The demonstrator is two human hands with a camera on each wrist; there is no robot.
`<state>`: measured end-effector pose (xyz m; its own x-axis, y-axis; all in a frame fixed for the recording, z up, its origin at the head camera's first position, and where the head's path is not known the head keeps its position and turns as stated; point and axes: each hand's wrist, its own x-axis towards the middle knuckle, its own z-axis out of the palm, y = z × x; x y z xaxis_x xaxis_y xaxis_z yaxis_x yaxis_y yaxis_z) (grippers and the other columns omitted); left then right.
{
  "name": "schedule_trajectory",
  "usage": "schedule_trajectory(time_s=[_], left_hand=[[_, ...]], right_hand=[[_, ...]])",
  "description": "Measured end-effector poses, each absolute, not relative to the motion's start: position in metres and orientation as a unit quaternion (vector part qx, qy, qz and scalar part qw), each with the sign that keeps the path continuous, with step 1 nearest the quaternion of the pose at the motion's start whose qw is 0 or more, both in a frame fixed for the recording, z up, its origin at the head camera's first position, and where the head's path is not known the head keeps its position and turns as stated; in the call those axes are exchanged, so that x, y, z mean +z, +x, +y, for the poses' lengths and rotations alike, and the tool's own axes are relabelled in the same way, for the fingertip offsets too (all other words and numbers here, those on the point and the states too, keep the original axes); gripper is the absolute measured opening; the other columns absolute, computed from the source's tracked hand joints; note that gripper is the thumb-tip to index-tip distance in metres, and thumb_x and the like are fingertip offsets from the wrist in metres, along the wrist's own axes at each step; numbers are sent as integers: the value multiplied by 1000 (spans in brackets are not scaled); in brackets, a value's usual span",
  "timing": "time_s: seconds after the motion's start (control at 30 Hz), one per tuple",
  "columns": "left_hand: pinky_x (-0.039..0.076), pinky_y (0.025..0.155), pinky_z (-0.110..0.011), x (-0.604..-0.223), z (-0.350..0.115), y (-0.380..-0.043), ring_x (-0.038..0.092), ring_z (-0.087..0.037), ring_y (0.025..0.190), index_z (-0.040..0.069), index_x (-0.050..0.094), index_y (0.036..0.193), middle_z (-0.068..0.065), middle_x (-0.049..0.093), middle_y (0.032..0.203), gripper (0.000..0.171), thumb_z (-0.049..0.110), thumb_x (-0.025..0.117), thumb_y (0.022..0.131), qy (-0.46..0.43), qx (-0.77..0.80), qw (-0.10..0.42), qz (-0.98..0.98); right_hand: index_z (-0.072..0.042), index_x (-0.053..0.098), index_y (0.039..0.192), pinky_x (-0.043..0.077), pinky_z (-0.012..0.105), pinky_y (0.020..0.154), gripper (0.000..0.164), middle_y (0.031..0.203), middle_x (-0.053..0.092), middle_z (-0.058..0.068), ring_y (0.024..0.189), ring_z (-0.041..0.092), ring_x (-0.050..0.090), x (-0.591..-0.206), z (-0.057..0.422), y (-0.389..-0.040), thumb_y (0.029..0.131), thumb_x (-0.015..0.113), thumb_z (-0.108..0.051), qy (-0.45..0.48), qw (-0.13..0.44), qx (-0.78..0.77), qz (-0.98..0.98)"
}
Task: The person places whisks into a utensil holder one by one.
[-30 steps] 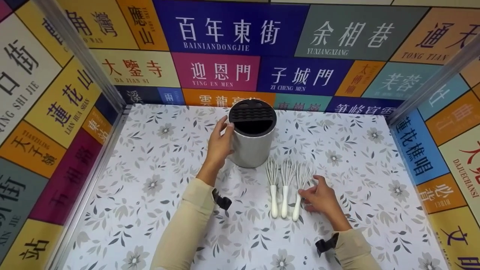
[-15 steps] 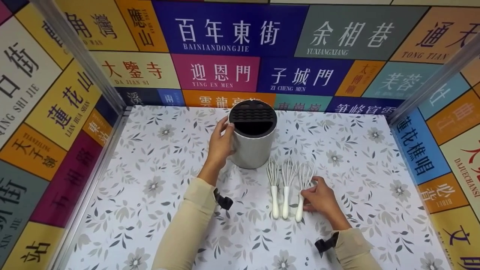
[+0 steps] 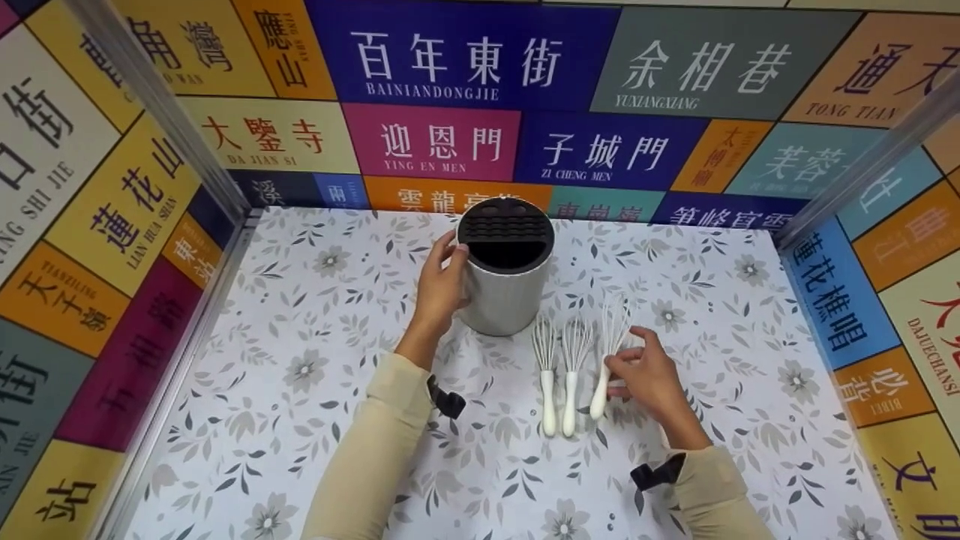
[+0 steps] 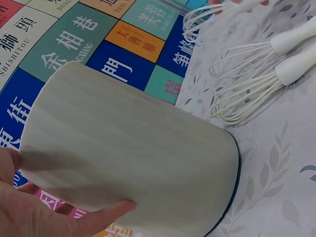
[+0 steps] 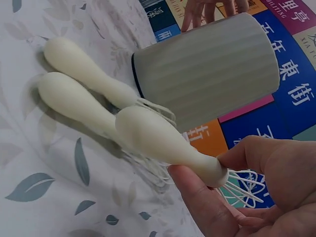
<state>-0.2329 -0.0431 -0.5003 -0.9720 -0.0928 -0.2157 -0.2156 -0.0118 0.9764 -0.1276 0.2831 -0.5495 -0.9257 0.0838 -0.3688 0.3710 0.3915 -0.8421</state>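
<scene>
A pale grey cylindrical utensil holder [image 3: 502, 300] with a black slotted top [image 3: 506, 236] stands upright on the table. My left hand [image 3: 439, 285] rests against its left side, fingers fairly straight; in the left wrist view a fingertip [image 4: 127, 205] touches the wall. My right hand [image 3: 649, 373] pinches a white whisk [image 3: 601, 394] by the upper handle between thumb and fingers, its wire loops [image 5: 242, 187] pointing away. That whisk is lifted and slightly tilted. Left of it, two matching whisks, one nearer the holder [image 3: 548, 405] and one in the middle [image 3: 570, 405], lie side by side.
A white tablecloth with grey leaves and flowers [image 3: 300, 450] covers the table. Colourful sign-printed panels rise at the back [image 3: 450, 142], left [image 3: 45, 300] and right [image 3: 900, 300]. A black strap piece [image 3: 448, 403] shows at the left cuff, another [image 3: 656, 474] at the right.
My right hand has taken hold of the rightmost whisk and raised it, moving it slightly forward and away from the other two. My left hand and the holder have stayed in place.
</scene>
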Motion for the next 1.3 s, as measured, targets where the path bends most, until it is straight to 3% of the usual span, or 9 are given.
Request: schedule_trajectory(time_s=[0.57,0.97,1.3], left_hand=[[57,86,-63,-499,-42,-234,50,-30,133,33,46,151,-7,46,151,47,45,50,106,-111,701,35,704],[58,80,-62,-501,-44,-235,53,-30,127,31,48,151,-9,50,146,47,43,51,105,-106,700,21,706],[58,82,-60,-502,-42,-233,52,-29,128,32,46,152,-8,47,149,48,44,51,106,-109,706,28,699]], right_hand=[[-19,15,163,63,40,73,86,127,54,19,89,21,72,-486,255,-159,96,69,-20,99,91,-581,803],[-19,23,159,63,41,71,82,113,61,12,93,20,73,-435,222,-180,94,73,-20,3,6,-607,795],[-23,24,159,63,39,70,82,114,62,9,88,20,73,-394,184,-201,94,73,-19,-52,-36,-609,791]])
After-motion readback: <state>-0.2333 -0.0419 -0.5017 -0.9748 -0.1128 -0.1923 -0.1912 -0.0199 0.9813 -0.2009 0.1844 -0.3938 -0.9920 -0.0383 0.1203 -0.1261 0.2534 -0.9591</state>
